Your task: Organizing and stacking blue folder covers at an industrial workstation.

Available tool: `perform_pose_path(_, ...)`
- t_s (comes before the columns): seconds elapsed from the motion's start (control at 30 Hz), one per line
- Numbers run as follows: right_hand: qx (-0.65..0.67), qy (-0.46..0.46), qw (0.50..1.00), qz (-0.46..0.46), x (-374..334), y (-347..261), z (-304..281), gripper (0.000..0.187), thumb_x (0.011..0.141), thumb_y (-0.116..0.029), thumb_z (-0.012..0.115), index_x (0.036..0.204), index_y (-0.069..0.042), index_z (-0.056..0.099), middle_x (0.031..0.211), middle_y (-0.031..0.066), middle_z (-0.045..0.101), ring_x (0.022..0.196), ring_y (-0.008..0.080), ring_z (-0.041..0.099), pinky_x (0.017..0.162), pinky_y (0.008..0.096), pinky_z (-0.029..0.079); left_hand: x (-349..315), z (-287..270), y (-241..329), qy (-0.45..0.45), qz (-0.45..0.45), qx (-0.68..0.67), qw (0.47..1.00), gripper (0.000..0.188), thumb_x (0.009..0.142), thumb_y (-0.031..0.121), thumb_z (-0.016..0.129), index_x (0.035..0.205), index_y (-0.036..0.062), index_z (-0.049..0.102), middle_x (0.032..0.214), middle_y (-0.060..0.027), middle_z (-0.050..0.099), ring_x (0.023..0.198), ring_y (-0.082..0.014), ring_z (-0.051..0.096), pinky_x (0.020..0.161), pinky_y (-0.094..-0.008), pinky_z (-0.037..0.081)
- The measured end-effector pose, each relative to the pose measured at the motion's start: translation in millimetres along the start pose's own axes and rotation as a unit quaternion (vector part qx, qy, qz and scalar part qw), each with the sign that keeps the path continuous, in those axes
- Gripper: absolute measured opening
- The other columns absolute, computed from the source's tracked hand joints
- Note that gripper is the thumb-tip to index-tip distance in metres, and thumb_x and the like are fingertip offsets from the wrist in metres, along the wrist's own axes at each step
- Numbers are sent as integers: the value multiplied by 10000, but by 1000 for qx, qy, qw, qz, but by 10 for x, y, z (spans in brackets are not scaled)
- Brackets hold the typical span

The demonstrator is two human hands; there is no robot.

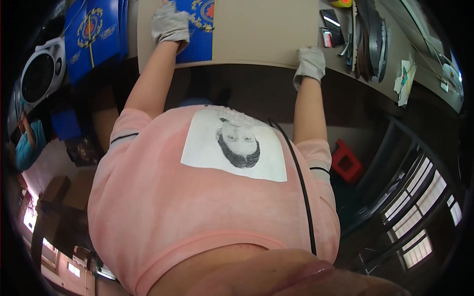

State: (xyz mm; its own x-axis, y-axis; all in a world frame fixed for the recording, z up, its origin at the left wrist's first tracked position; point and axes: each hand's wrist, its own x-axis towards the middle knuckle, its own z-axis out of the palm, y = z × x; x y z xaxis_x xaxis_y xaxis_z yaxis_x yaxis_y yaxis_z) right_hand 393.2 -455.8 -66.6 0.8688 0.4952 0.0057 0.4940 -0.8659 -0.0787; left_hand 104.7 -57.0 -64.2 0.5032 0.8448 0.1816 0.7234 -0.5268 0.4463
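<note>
A light grey work glove covers my left hand, which lies at the left edge of a flat blue paper bag on the table. A bare fingertip stretches toward the top of the picture, where the rest of the fingers are partly cut off. The bag bears a yellow and red round emblem. At the table's front edge, apart from the bag, rests my right hand, gloved the same way. Its fingers are curled in, and no object shows in them.
The beige table curves across the top. To its right lie a black phone, a small red and white item and dark curved strips. More blue bags and a white-framed speaker stand left. A red stool is lower right.
</note>
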Motion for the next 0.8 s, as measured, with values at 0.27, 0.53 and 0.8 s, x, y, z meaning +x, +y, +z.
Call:
perform_pose_path(0.27,344,-314,850,249,323,-153,17,539,903,-500,722,1229,-71,734,1178,168,749,1055,250,703,936,370,522,-123,-674,476,-216,49,153,963,468,917,338,563,1313,112,670,1271,-159,702,1234,-323,629,1075,-401,468)
perform_pose_path(0.53,548,-165,820,-17,4,-458,-166,677,1077,-502,491,1544,-14,441,1505,163,540,1322,314,563,1081,371,449,-103,-774,330,-174,193,169,951,476,942,338,518,1311,74,661,1271,-223,691,1266,-384,607,1122,-465,431)
perform_pose_path(0.8,96,149,913,-367,-515,-2221,-348,595,1029,-522,504,1517,-182,524,1483,291,507,1371,433,502,1139,495,419,-129,-695,376,-169,191,119,960,536,935,328,543,1384,43,612,1408,-274,599,1360,-427,528,1208,-460,344)
